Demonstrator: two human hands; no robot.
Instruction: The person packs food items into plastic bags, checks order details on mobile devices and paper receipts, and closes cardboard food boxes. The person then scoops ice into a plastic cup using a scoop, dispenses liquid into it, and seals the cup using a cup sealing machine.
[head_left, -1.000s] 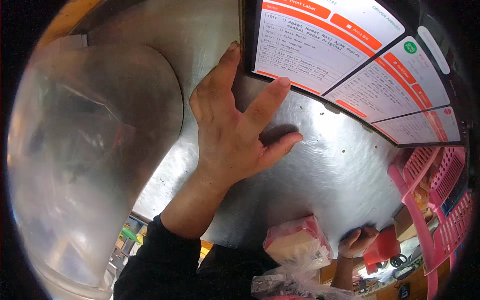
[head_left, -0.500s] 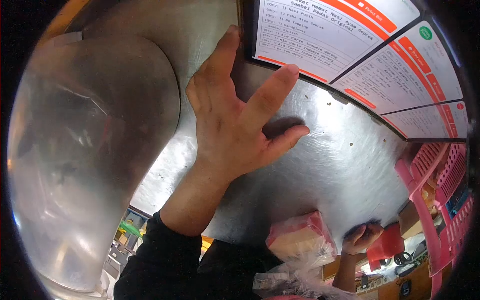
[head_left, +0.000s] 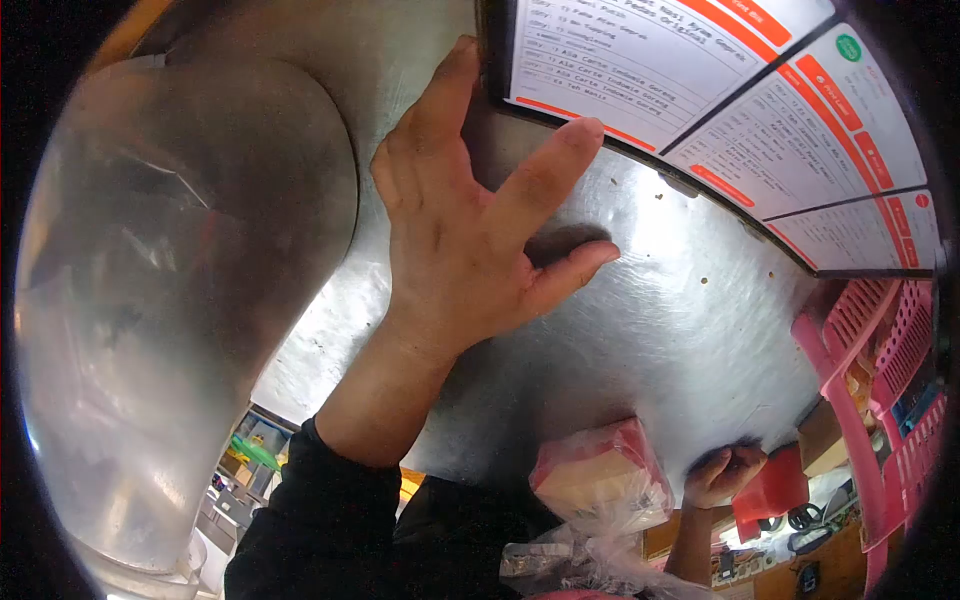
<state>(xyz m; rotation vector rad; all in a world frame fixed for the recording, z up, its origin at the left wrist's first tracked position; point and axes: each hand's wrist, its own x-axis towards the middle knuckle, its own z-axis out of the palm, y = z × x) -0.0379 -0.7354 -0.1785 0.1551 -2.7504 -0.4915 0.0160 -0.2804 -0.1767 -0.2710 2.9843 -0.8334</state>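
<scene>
My left hand reaches over the metal table, palm down with its fingers spread and nothing in it. Its index fingertip is at the lower edge of a tablet-like screen that displays order lists with orange bars; whether it touches the glass I cannot tell. Farther right, my right hand rests by the table's near edge, fingers loosely bent and apart, with nothing visible in them. To its left sits a pink and cream block-shaped pack in a clear plastic bag.
A large rounded metal surface fills the left side. Pink plastic baskets stand at the right, near a red container. The metal tabletop lies between the hands and the screen.
The view has shifted slightly, and the text on the screen looks more blurred. My left hand keeps nearly the same pose at the screen's edge. My right hand stays put.
</scene>
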